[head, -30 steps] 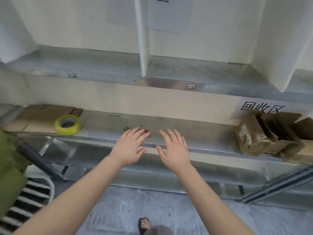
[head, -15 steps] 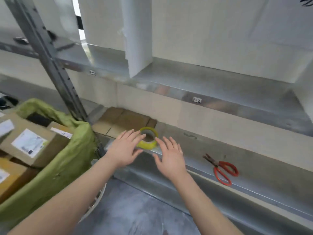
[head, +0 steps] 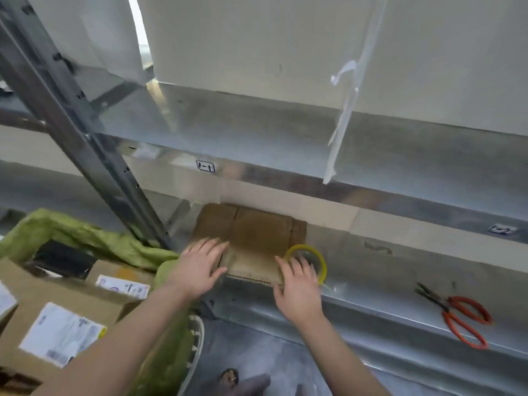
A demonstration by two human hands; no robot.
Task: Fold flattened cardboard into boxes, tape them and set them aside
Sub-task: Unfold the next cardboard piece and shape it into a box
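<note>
1. Left hand (head: 200, 270) and right hand (head: 300, 290) hover open, each grip empty, fingers straight over the flattened cardboard (head: 257, 238) on the shelf (head: 385, 270).
2. Dragging the sheet out could sweep the tape roll (head: 322, 262), just beyond the right hand, off the shelf.

Matt brown cardboard (head: 251, 238), glossy yellow tape roll (head: 308, 260), shiny metal shelf (head: 385, 284) — orange plastic-handled scissors (head: 457, 315), green cloth (head: 94, 241)

Soft, even daylight from the upper left gap, dull sheen on the metal shelf (head: 285, 132), slight motion blur, wide-angle bending at edges
</note>
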